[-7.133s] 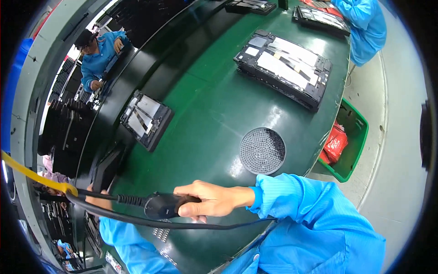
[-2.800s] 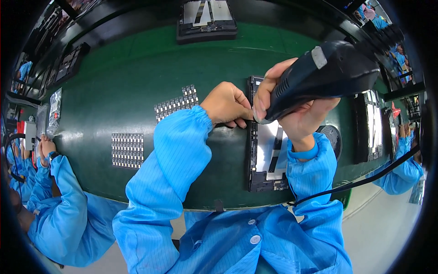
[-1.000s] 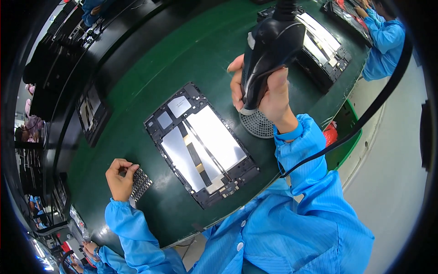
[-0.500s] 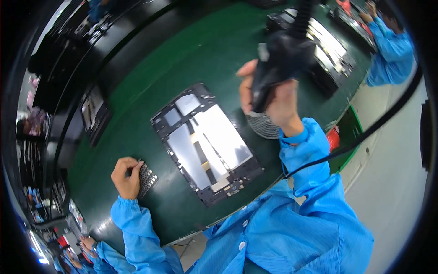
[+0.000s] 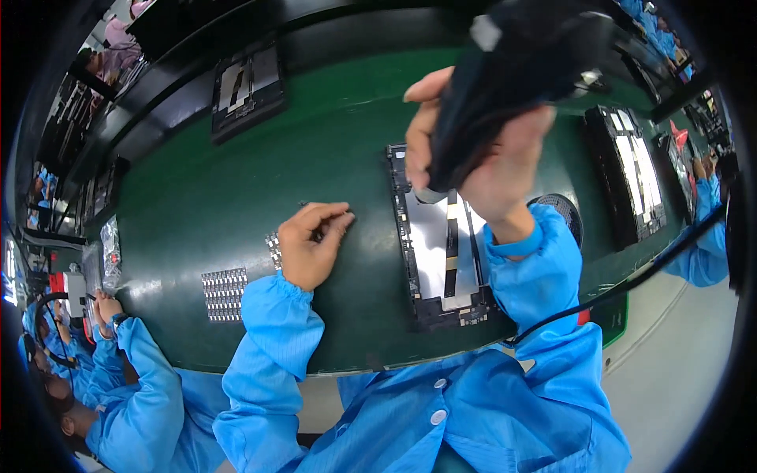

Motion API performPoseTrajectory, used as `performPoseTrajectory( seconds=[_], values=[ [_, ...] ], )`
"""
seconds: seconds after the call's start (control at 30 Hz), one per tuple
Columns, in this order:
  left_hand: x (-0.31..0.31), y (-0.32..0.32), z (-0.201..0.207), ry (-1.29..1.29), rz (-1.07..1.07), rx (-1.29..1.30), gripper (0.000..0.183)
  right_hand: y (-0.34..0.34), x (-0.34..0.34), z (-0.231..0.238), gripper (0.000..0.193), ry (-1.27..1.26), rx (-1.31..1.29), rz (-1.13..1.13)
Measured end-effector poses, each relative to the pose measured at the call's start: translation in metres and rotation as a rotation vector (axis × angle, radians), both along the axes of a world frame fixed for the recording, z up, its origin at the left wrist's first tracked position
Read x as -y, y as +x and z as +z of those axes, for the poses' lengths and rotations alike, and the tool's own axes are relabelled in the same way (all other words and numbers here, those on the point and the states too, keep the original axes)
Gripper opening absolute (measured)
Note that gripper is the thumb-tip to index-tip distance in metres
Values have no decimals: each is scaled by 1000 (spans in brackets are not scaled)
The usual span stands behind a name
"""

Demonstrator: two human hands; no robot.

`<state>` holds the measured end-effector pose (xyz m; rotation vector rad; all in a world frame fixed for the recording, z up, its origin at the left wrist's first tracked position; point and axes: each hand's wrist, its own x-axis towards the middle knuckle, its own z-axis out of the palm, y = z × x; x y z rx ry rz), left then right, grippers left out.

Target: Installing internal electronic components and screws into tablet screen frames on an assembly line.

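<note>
My right hand is wrapped around a bulky black electric screwdriver, blurred and close to the camera. Its narrow lower end hangs over an opened tablet with silver panels and black edges. The hand and sleeve cover the tablet's right part. My left hand is closed in a pinch just above the table, left of the tablet. Whatever lies between its fingertips is too small to make out. Beside that hand shows part of a small circuit-board panel; a larger panel lies further left.
A round dark dish sits right of the tablet. Stacked opened tablets stand further right, another unit at the far left. A black cable crosses by my right sleeve. Co-workers in blue sit at the left and right.
The view has turned. My left hand has left the circuit-board panel and moved right toward the tablet, fingertips pinched. My right hand has brought the electric screwdriver over the tablet.
</note>
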<state>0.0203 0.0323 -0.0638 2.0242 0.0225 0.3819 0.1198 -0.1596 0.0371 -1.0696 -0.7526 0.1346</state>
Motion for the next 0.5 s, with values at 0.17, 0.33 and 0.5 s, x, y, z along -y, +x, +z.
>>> performPoseTrajectory(
  seconds=[0.17, 0.33, 0.5],
  values=[
    [-9, 8, -9, -167, 166, 89, 11, 5, -22, -17, 87, -66, -9, -7],
    [-9, 7, -16, -264, 173, 38, 8, 6, -28, -21, 91, -86, -1, -19],
    [-9, 9, -16, -325, 164, 79, 9, 6, -29, -23, 91, -106, 19, -28]
  ],
)
